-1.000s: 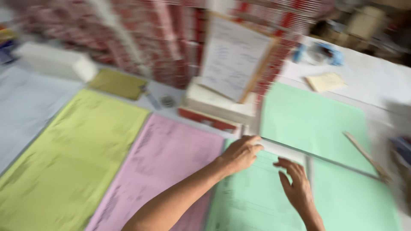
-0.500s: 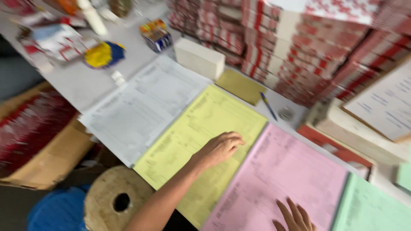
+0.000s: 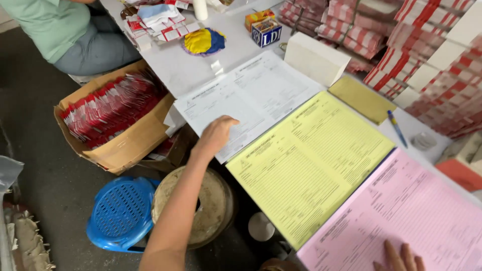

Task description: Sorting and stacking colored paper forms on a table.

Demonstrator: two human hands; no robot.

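— Fingers (image 3: 228, 123) of left hand (image 3: 217, 136) spread loosely, tips pressing down on white sheets (image 3: 248, 100), gripping nothing. Right hand (image 3: 399, 257) barely in view at bottom edge, fingers flat on pink sheets (image 3: 406, 216), likewise holding nothing.

— And the white sheets, where?

— Flat on table (image 3: 196, 70), near edge, overhanging slightly, just beside yellow sheets (image 3: 311, 160).

— Handling?

— Probably light, thin, floppy; likely slides easily under fingertips, creases or tears if pinched hard. Best lifted at near corner or along overhanging edge, thumb beneath, fingers on top.

— Looks?

— Large white printed forms, ruled in fine lines, apparently two side by side or one folded open; cannot tell which. Unwrinkled, edges fairly square with yellow neighbour.
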